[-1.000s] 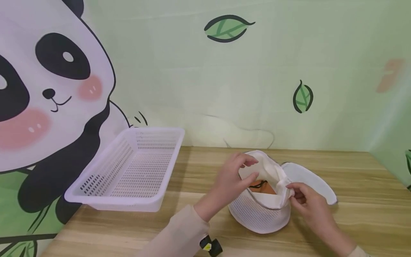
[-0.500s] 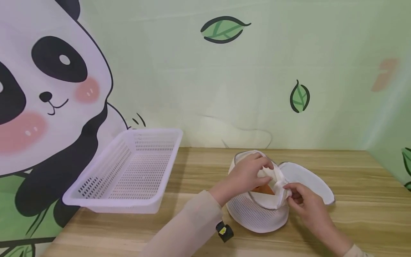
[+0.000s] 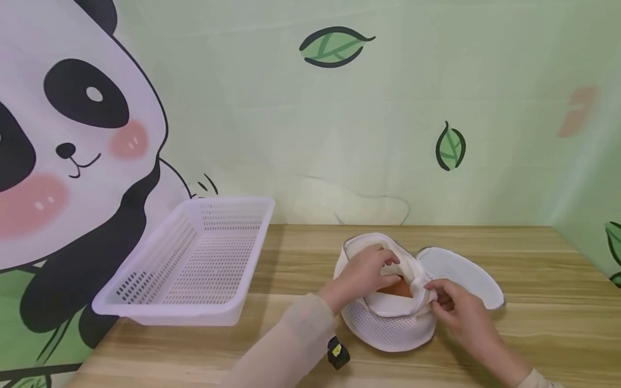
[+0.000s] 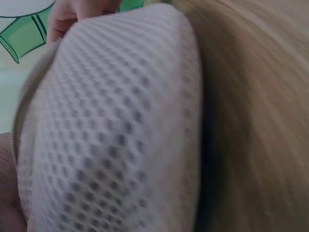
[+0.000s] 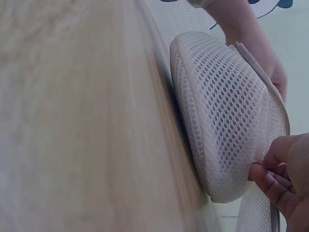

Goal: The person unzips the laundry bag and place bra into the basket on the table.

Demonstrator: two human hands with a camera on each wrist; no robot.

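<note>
A white mesh laundry bag [image 3: 388, 328] stands on the wooden table with its round top unzipped. Its flat lid [image 3: 463, 275] lies folded out to the right. Inside the opening something orange [image 3: 400, 288] is partly visible; its kind cannot be made out. My left hand [image 3: 366, 275] reaches over the near-left rim into the opening, fingers loosely bent, with nothing visible between them. At the rim's right side, near the lid's joint, my right hand [image 3: 461, 312] pinches the fabric between thumb and fingers. The right wrist view shows this pinch on the mesh [image 5: 227, 106] closely.
To the left stands a white perforated plastic basket [image 3: 233, 311] with nothing in it. A small black object with a yellow mark [image 3: 338, 353] shows beside my left sleeve. Behind the table hangs a pale green backdrop [image 3: 242, 134] with a panda and leaves.
My left hand has moved right and down into the bag's opening. The black cord seen on the orange thing is now hidden. The rim sits slightly lower, and my right hand keeps its pinch.
</note>
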